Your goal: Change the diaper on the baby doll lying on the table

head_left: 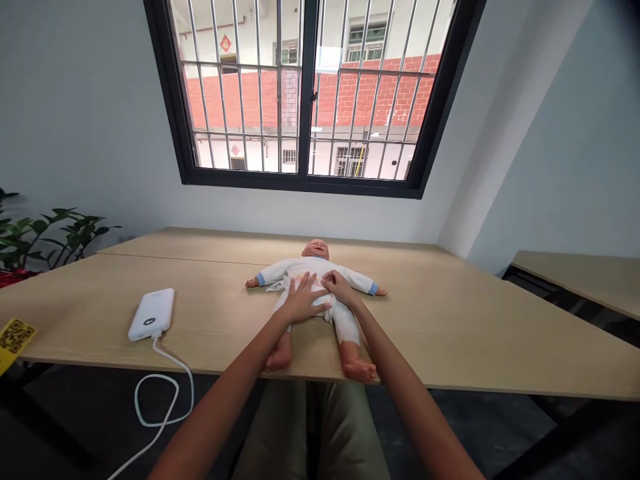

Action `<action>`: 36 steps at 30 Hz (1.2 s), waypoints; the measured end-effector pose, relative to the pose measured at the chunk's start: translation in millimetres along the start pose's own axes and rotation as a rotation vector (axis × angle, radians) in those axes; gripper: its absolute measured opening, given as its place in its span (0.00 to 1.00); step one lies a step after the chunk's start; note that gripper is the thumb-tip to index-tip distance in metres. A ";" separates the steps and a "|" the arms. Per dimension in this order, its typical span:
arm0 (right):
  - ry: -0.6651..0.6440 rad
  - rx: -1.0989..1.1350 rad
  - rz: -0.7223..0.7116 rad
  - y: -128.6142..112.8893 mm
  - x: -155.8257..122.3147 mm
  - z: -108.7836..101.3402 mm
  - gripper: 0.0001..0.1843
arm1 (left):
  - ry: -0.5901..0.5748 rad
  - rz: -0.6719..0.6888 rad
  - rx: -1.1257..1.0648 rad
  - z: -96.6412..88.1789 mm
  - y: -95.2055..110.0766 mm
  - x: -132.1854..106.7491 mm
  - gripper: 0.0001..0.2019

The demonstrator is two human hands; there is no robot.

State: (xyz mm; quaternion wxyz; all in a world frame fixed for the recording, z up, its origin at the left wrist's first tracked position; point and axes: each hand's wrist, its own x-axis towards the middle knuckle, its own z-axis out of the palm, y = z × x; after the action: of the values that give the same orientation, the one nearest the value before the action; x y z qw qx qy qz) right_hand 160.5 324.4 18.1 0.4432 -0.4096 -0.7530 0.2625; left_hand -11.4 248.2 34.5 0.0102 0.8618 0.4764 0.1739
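Observation:
A baby doll (316, 251) in a white romper with blue cuffs lies on its back on the wooden table (450, 313), head toward the window, bare feet at the near edge. My left hand (301, 298) rests flat on the doll's belly with fingers spread. My right hand (339, 287) lies beside it on the doll's waist, fingers curled and pressed onto the white cloth (320, 308) there. Both forearms reach in from the bottom of the head view.
A white power bank (151, 314) lies on the table to the left, its white cable (160, 393) looping over the near edge. A yellow QR-code tag (14, 339) sits at the far left. A potted plant (40, 237) stands left; a second desk (580, 277) stands right.

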 end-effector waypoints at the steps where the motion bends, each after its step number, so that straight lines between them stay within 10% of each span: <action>1: 0.031 0.009 -0.004 -0.9 -0.7 0.4 0.09 | 0.011 0.005 -0.018 0.1 -0.4 -0.4 0.25; 7: 0.195 -0.007 -0.107 -21.0 -7.7 -3.7 0.09 | 0.370 -0.150 -0.343 5.2 -12.9 8.7 0.15; 12: 0.023 -0.073 -0.192 -29.9 -13.6 -3.1 0.12 | 0.581 -0.521 -0.370 2.9 -59.2 14.2 0.10; 19: -0.001 0.044 -0.119 -24.6 -13.7 -2.2 0.10 | 0.401 -0.636 -0.337 3.8 -120.9 -12.7 0.05; 29: -0.010 -0.398 -0.222 -48.3 -15.5 -0.6 0.09 | 0.371 -0.635 -0.456 19.2 -133.2 -8.5 0.14; 36: -0.286 -0.640 -0.326 -95.0 15.6 33.6 0.13 | 0.493 -0.650 -0.607 24.3 -136.3 -2.7 0.14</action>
State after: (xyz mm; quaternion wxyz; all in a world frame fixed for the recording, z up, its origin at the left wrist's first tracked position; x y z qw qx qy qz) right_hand 90.1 286.6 81.4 0.2192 -0.3614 -0.9062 -0.0053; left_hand -116.7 324.0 -14.1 0.2009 0.5603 0.6363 0.4907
